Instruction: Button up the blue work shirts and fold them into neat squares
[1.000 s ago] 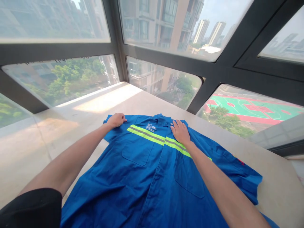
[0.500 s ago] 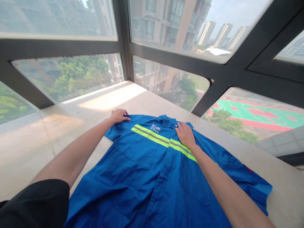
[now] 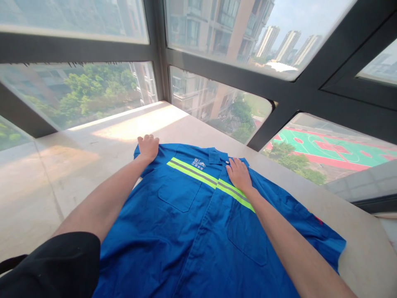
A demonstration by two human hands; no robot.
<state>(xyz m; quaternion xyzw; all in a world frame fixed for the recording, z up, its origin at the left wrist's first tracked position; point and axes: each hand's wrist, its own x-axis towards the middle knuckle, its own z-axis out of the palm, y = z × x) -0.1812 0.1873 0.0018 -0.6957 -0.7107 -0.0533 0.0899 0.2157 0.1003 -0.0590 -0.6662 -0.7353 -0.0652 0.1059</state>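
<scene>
A blue short-sleeved work shirt (image 3: 182, 231) lies spread front side up, its collar away from me. A yellow-green band with a grey stripe (image 3: 194, 173) crosses the chest, with white lettering above it. My left hand (image 3: 149, 147) is on the sleeve at the left, knuckles up and fingers curled over the cloth; the fingertips are hidden. Flat on the shirt just right of the collar rests my right hand (image 3: 239, 174), its fingers stretched out. Wrinkles run through the lower front, and the hem is out of view.
Underneath is a pale stone window ledge (image 3: 27, 178), with a seam at the left and a sunlit patch near the corner. Dark window frames (image 3: 161, 54) and glass panes border it at the back and right. Trees, buildings and a sports court show outside.
My left hand has shifted outward along the sleeve and turned knuckles up, covering more of the sleeve. My right hand stays by the collar. The view has shifted slightly.
</scene>
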